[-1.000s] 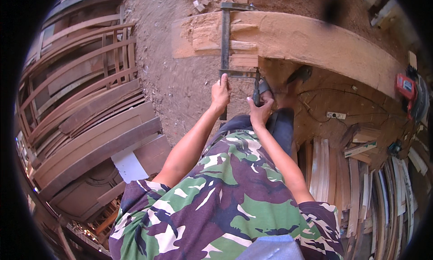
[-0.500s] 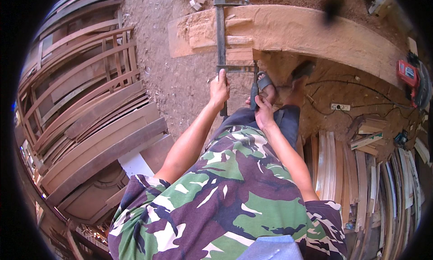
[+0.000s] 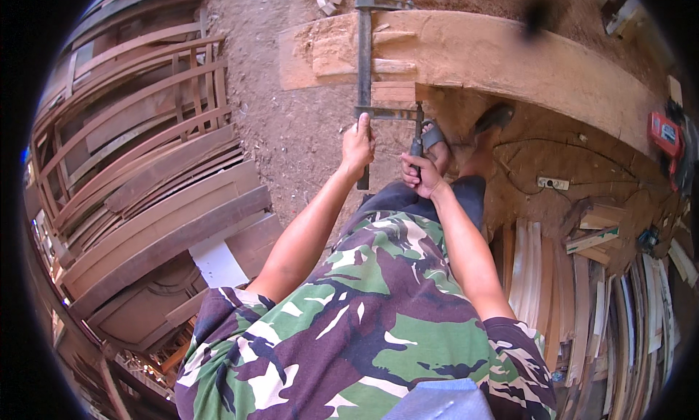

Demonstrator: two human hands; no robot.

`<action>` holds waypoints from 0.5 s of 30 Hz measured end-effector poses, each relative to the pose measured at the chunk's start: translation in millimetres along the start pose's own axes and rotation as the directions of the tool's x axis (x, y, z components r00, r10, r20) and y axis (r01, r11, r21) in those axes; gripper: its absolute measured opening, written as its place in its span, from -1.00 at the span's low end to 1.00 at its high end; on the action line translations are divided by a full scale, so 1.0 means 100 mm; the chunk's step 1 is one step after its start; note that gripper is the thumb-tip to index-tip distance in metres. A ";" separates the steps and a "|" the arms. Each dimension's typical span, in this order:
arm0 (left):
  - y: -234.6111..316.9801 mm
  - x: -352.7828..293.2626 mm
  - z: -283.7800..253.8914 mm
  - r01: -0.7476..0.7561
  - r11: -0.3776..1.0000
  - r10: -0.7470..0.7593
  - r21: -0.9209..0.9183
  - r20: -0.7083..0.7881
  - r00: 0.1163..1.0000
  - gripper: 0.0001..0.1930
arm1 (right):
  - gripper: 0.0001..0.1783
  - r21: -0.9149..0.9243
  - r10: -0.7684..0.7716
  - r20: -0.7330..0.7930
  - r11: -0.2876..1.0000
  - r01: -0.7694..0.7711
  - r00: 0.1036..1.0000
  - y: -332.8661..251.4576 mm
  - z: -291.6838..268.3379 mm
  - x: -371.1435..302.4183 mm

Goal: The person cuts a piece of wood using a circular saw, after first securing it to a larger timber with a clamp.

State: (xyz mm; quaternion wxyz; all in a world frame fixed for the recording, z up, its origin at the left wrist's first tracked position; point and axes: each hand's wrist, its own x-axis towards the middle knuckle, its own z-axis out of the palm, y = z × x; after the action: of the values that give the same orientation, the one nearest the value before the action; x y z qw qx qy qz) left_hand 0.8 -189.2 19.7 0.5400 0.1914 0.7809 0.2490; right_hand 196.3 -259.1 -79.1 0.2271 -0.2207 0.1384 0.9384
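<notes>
head-worn fisheye view, steeply downward

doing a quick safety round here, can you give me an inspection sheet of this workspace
Surface: long wood slab across the view, dusty-looking
Job's things: bar clamp set across the slab's left part; wood pieces at its near edge, beside the clamp's bar
Clutter: small offcuts on the ground beyond the slab
Hands: left hand grips the clamp's bar; right hand grips its handle
Cables: dark cable loose on the ground at right, near a white power strip
Surroundings: wood panels stacked at left, wood strips at right, red power tool by the slab's right end
</notes>
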 end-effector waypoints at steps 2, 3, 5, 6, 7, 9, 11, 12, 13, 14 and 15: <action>0.01 -0.02 0.00 0.011 1.000 -0.011 0.002 -0.002 1.000 -0.38 | -0.70 -0.215 -0.194 -0.310 0.968 0.130 0.931 0.11 0.22 0.03; 0.03 -0.03 0.00 0.013 1.000 -0.013 0.000 -0.004 1.000 -0.38 | -0.68 -0.335 -0.308 -0.432 0.927 0.167 0.847 0.17 0.35 0.06; 0.03 -0.02 -0.01 -0.003 1.000 0.003 -0.004 0.008 1.000 -0.39 | -0.51 -0.850 -0.753 -0.410 0.520 0.083 0.515 0.35 0.49 0.14; 0.02 -0.02 -0.01 -0.004 1.000 0.004 0.000 0.008 1.000 -0.39 | -0.43 -0.961 -0.918 -0.270 0.240 -0.135 0.292 0.42 0.58 0.17; 0.02 -0.02 0.00 -0.004 1.000 0.004 0.004 0.008 1.000 -0.39 | -0.43 -0.967 -0.926 -0.243 0.210 -0.142 0.290 0.39 0.61 0.16; 0.04 -0.03 0.03 -0.029 0.999 0.028 0.039 0.005 1.000 -0.38 | -0.46 -0.984 -0.946 -0.157 0.125 -0.128 0.284 0.38 0.46 0.22; 0.02 -0.04 -0.01 -0.066 0.997 0.067 0.050 -0.008 0.998 -0.35 | -0.53 -0.934 -0.828 -0.259 0.346 0.089 0.498 0.29 0.36 0.20; -0.03 -0.02 -0.03 -0.063 0.997 0.063 0.037 0.004 0.998 -0.36 | -0.57 -0.759 -0.620 -0.336 0.624 0.186 0.709 0.20 0.33 0.08; -0.02 -0.03 -0.03 -0.039 0.999 0.039 0.016 0.020 0.999 -0.36 | -0.60 -0.496 -0.372 -0.309 0.848 0.186 0.875 0.11 0.32 -0.05; -0.01 -0.02 -0.02 -0.013 1.000 0.014 -0.006 0.037 0.999 -0.36 | -0.68 -0.349 -0.255 -0.230 0.923 0.165 0.939 0.05 0.33 -0.12; 0.01 -0.04 -0.01 0.007 0.999 -0.005 -0.037 0.052 0.999 -0.37 | -0.71 -0.237 -0.175 -0.131 0.961 0.141 0.976 0.01 0.26 -0.15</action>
State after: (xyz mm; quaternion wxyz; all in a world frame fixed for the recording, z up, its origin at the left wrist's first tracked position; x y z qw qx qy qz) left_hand 1.4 -191.4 23.7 0.5641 0.1854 0.7626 0.2566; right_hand 198.6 -255.7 -48.9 0.2637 -0.3256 0.0294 0.9075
